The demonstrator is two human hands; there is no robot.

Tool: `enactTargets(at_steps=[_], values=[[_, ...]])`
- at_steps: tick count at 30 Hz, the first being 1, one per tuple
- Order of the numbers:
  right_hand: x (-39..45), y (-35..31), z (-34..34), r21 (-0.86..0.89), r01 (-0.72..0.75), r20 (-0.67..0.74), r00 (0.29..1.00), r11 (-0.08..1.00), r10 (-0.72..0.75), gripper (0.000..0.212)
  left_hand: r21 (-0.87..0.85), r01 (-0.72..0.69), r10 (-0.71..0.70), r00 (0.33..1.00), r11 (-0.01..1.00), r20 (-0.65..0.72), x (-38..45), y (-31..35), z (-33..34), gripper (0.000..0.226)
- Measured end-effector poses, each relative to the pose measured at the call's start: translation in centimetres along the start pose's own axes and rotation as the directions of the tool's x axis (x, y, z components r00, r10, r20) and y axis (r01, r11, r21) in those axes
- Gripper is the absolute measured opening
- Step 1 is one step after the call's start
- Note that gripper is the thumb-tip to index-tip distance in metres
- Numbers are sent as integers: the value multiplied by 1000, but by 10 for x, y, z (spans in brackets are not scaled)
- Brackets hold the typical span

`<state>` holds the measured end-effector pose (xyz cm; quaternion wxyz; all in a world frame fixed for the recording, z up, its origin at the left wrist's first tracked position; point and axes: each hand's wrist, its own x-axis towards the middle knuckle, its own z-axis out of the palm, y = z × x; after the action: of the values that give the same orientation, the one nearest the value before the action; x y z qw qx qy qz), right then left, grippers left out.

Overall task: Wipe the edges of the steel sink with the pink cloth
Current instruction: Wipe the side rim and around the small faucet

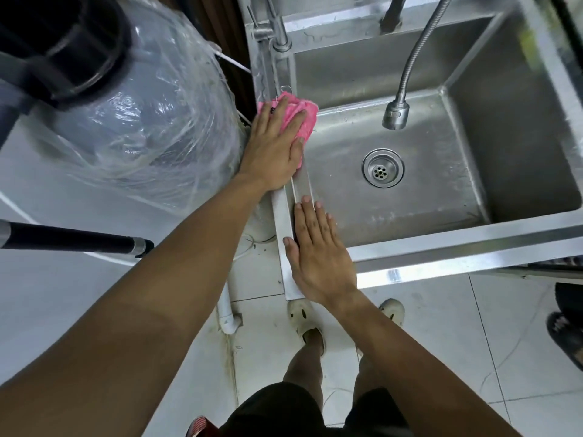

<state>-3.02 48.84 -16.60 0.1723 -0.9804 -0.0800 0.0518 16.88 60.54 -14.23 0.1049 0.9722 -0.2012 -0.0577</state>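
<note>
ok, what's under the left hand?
The left hand presses flat on the pink cloth, which lies on the steel sink's left rim. The rim beneath the cloth and palm is hidden.

Bright even light; glare on sink rim; wide-angle bending at edges.

The floor is laid with glossy white tiles, with thin grey grout lines and bright, even light reflecting off it. Left of the floor's open stretch stands a large tank wrapped in clear plastic film, with a black cap at its top. Below the tank, a black pole reaches in from the left edge. Near the tank's base, a white pipe meets the tiles, with grime along the joint. Behind the tank runs a dark brown ribbed wall panel.
</note>
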Motion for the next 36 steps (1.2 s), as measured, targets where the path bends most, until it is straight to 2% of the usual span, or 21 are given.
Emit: enactTargets(at_steps=[3, 6, 9, 10, 12, 14, 16, 18, 19, 20, 21, 24, 26, 27, 29, 30, 32, 33, 34, 35, 36], values=[[3, 2, -9, 200, -17, 80, 997, 980, 1, 64, 19, 72, -73, 997, 997, 14, 2, 9, -2, 64], [16, 23, -35, 538, -98, 122, 992, 837, 38, 56, 20, 101, -100, 994, 995, -39, -21, 16, -1, 68], [61, 65, -67, 450, -49, 37, 999, 891, 36, 50, -97, 130, -143, 980, 987, -137, -64, 33, 12, 70], [84, 78, -78, 380, 4, 10, 1000, 925, -8, 49, -150, 132, -155, 976, 980, -154, -79, 42, 19, 71], [138, 94, -97, 197, 215, -12, 976, 957, -217, 51, -211, 160, -190, 973, 964, -131, -104, 61, 33, 70], [188, 92, -106, -19, 499, 86, 864, 866, -496, 56, -199, 194, -216, 972, 961, -96, -117, 72, 43, 65], [227, 81, -102, -152, 751, 304, 655, 643, -692, 60, -179, 209, -228, 969, 961, -94, -119, 74, 48, 62], [252, 75, -93, -160, 879, 440, 471, 449, -765, 61, -162, 213, -231, 967, 964, -103, -118, 72, 51, 61], [262, 76, -90, -153, 892, 446, 446, 425, -776, 60, -152, 219, -236, 966, 964, -105, -118, 72, 52, 60], [270, 79, -88, -157, 879, 419, 472, 450, -776, 60, -144, 231, -246, 964, 962, -103, -118, 73, 52, 60], [275, 81, -87, -166, 831, 361, 553, 532, -751, 61, -141, 241, -256, 961, 960, -102, -117, 74, 52, 60], [264, 59, -77, -92, 470, 202, 872, 878, -446, 66, -148, 272, -288, 952, 951, -106, -115, 77, 50, 59], [249, 31, -73, -69, 286, 198, 943, 956, -268, 66, -160, 287, -305, 947, 944, -101, -115, 78, 49, 59], [245, 27, -74, -68, 278, 207, 943, 958, -260, 67, -170, 294, -314, 944, 941, -101, -114, 79, 47, 58], [251, 42, -81, -94, 465, 195, 876, 880, -442, 68, -180, 290, -313, 942, 940, -121, -108, 78, 39, 54], [261, 56, -84, -121, 620, 183, 781, 775, -597, 66, -172, 274, -300, 942, 946, -149, -100, 76, 36, 51], [290, 83, -83, -130, 879, 260, 478, 460, -839, 60, -155, 290, -317, 928, 944, -197, -78, 67, 34, 49], [306, 91, -82, -79, 930, 311, 364, 358, -878, 59, -154, 324, -350, 918, 933, -186, -67, 63, 34, 52], [321, 95, -81, -44, 942, 335, 329, 334, -883, 58, -152, 353, -375, 913, 923, -161, -58, 60, 35, 56], [332, 94, -79, -38, 929, 323, 359, 367, -876, 57, -145, 368, -387, 911, 919, -144, -54, 58, 39, 59], [340, 91, -78, -29, 899, 281, 427, 438, -859, 56, -137, 371, -389, 911, 918, -138, -53, 57, 43, 60]])
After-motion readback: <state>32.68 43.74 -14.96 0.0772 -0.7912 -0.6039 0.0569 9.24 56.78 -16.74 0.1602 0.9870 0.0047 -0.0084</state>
